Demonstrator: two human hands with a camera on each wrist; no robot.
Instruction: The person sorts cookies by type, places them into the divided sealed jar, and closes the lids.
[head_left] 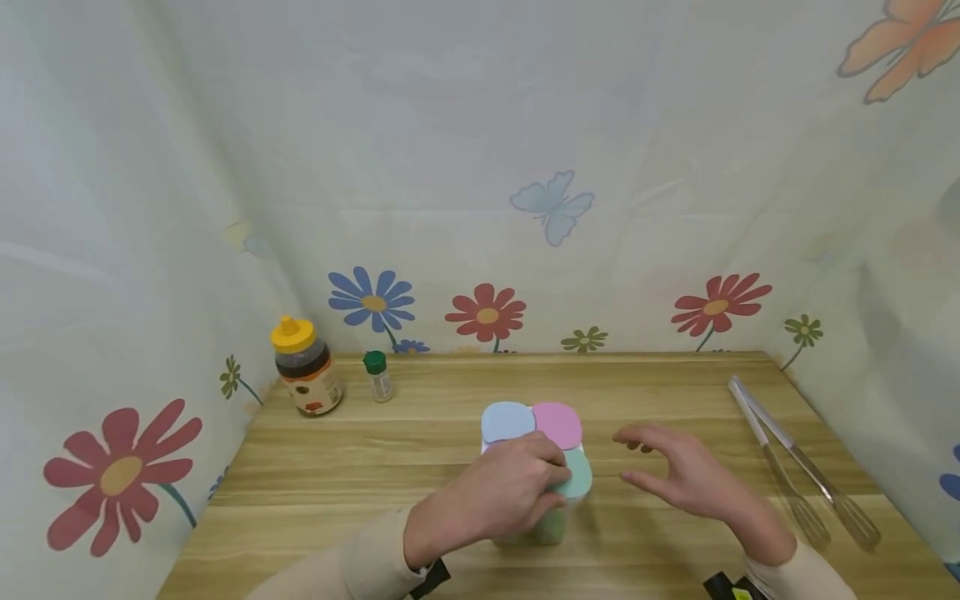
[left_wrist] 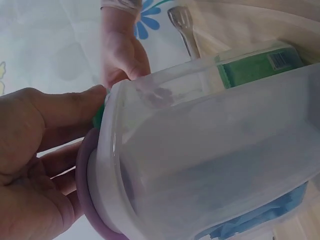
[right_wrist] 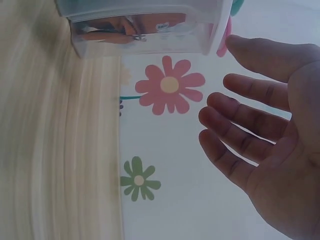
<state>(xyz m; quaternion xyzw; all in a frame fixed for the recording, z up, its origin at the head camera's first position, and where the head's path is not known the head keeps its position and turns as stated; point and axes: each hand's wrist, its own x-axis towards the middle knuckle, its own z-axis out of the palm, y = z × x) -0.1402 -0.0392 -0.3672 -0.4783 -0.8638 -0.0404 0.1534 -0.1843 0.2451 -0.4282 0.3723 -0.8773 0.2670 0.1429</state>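
Observation:
A clear storage container (left_wrist: pixel 200 135) with coloured lids stands near the front of the table. Its blue lid (head_left: pixel 508 422) and pink lid (head_left: pixel 557 426) are at the back, and the green lid (head_left: pixel 577 477) is at the front right. A purple lid (left_wrist: pixel 84 187), mostly hidden by the hand from above, is at the front left. Reaching across the top, my left hand (head_left: pixel 498 492) pinches the green lid, thumb at its near edge. My right hand (head_left: pixel 686 467) hovers to the container's right, fingers spread and holding nothing. A green packet (left_wrist: pixel 257 69) shows through the clear wall.
A yellow-capped jar (head_left: pixel 307 371) and a small green-capped shaker bottle (head_left: pixel 378 379) stand at the back left. Metal tongs (head_left: pixel 798 458) lie along the table's right side. A flowered curtain (head_left: pixel 637 250) surrounds the wooden table (head_left: pixel 420 450).

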